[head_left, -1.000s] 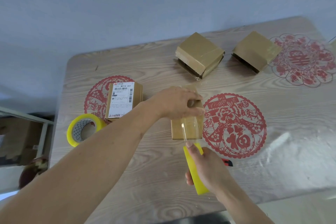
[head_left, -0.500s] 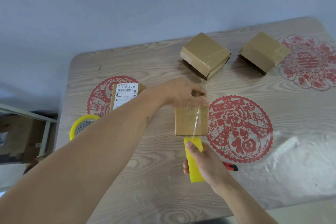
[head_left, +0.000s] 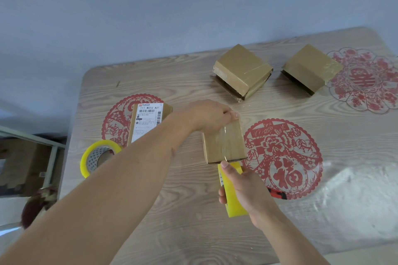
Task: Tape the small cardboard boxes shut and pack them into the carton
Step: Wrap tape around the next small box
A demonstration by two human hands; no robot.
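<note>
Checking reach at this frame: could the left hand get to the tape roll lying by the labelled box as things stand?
Probably yes, once freed. The tape roll lies bare on the table beside the left forearm, nothing over it. But the left hand is holding the box being taped.

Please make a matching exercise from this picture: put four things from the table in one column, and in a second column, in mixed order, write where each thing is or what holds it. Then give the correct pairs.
Things:
1. box with the white label
2. yellow tape roll
3. second tape roll
4. plain small box

Places or states:
A. gripped in the right hand
B. lying unheld near the table's left edge
C. held at its far end by the left hand
D. on the left red paper-cut

Pairs: 1-D, 2-A, 3-B, 4-C
</note>
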